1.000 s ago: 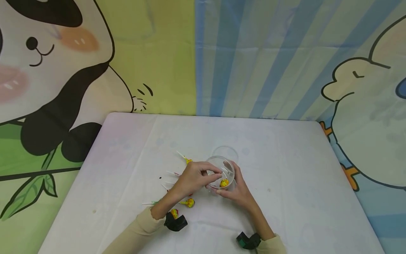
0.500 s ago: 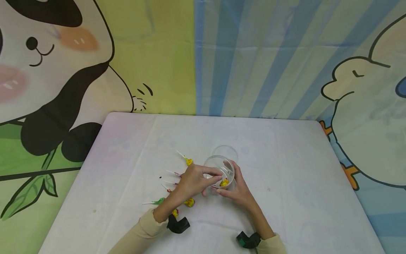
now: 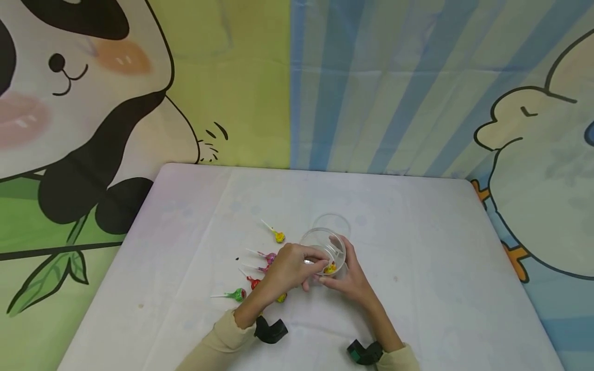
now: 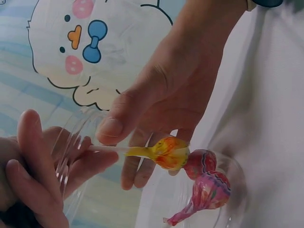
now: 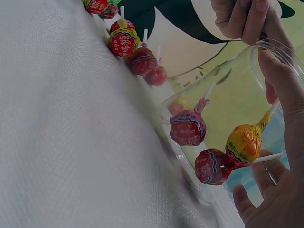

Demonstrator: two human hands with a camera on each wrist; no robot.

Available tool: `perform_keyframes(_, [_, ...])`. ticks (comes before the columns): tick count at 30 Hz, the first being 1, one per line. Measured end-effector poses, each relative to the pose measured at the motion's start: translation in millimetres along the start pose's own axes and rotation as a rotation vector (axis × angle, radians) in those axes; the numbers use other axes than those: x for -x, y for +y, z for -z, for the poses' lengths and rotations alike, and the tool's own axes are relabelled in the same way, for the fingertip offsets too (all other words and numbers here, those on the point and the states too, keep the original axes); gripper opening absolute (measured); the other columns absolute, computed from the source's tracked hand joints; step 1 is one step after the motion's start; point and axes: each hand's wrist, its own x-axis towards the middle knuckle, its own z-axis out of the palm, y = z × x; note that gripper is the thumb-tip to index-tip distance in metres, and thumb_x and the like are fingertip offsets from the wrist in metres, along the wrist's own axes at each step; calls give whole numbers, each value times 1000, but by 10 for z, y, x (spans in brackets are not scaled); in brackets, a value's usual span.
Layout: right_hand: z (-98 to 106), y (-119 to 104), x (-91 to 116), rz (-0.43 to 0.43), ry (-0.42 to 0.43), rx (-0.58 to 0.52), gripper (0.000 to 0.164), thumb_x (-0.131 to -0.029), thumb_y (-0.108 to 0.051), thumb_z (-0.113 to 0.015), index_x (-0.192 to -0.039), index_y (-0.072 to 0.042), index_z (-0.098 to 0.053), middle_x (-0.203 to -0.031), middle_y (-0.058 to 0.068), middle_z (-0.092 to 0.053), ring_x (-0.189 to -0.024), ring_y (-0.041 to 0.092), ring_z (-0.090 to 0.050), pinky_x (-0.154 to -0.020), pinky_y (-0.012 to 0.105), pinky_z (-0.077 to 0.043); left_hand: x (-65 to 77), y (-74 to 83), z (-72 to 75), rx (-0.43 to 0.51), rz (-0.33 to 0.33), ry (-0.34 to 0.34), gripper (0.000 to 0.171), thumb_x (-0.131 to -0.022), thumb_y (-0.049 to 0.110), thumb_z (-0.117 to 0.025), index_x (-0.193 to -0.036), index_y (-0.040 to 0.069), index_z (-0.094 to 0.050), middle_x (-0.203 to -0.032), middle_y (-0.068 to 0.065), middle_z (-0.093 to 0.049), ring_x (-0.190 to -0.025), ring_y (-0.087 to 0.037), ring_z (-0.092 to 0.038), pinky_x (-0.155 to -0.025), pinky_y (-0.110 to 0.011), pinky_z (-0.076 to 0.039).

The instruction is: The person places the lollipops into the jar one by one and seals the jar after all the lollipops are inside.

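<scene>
My right hand (image 3: 350, 275) holds a clear plastic jar (image 3: 320, 234) tilted, its mouth facing my left hand (image 3: 292, 268). With thumb and forefinger at the mouth, the left hand pinches the white stick of a yellow lollipop (image 4: 170, 153). The candy end is inside the jar, against a red lollipop (image 4: 200, 163) and a pink lollipop (image 4: 211, 190) near the base. In the right wrist view, fingers of the right hand (image 5: 273, 190) curve round the jar's side, and the yellow lollipop touches a dark red one.
Left of the jar, several wrapped lollipops lie on the white table, among them a yellow one (image 3: 279, 237), a purple one (image 3: 270, 257), a red one (image 3: 253, 283) and a green one (image 3: 238, 294). A clear round disc (image 3: 331, 215) lies behind the jar.
My left forearm has swung a little to the right, uncovering more lollipops on the table. The left fingers have dipped slightly at the jar's mouth. The right hand and jar stay about in place.
</scene>
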Motion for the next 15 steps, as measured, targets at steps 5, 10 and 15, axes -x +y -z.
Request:
perform_keyframes(5, [11,12,10,-21,5,-20,103,-74,-12,-83,-152,-29,-18,-155,3,-33,-137,16,-36,-109,59,-27,-29,18,-11,-6,40,-47,14,-90,26,-67,-98,19,-76,-83,5,-75,-35,-7,-57,-45,-24,-46])
perform_keyframes(10, [6,19,4,-9,0,-39,103,-74,-10,-83,-152,-27,-18,-156,8,-33,-140,28,-33,-109,63,-23,-37,45,1,-37,68,-71,16,-90,25,-65,-100,18,-76,-81,6,-75,-36,-6,-58,-44,-25,-44])
perform_keyframes(15, [-8,14,2,-5,-2,-41,102,-73,-11,-83,-152,-27,-19,-155,9,-34,-140,32,-32,-109,66,-21,-14,58,24,-64,86,-83,16,-92,27,-64,-102,20,-75,-80,6,-74,-37,-11,-59,-41,-24,-38])
